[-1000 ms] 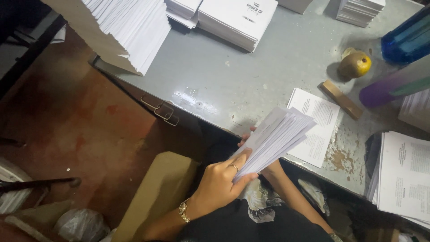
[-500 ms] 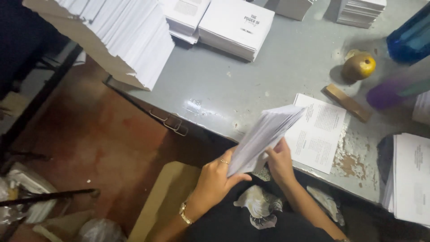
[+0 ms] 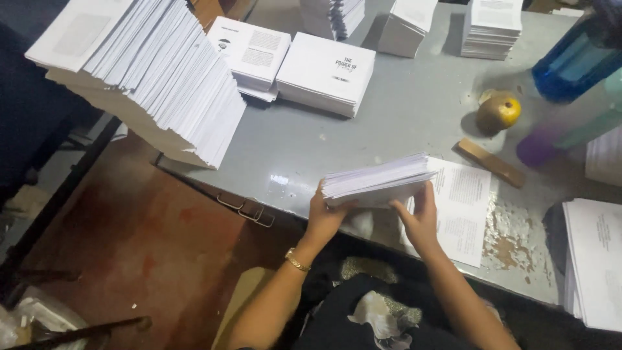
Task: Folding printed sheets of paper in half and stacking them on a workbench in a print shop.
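Broadly, a grey surface (image 3: 402,116) fills the view, its paint flaked near the front edge. Biggest on it is a slanting heap of white sheets (image 3: 162,71) at the far left, overhanging the corner. Behind lie two flat white booklet piles (image 3: 324,72), with taller white stacks (image 3: 495,26) along the back. At the right edge sits another white printed pile (image 3: 596,259). Both hands are closed on a sheaf of white papers (image 3: 379,183) held level just above the front edge: the left hand (image 3: 324,217) grips its left end, the right hand (image 3: 421,217) its underside. A printed white sheet (image 3: 463,207) lies beneath. Further back are a blue bottle (image 3: 573,65), a small wooden block (image 3: 489,162) and a round golden object (image 3: 499,111)
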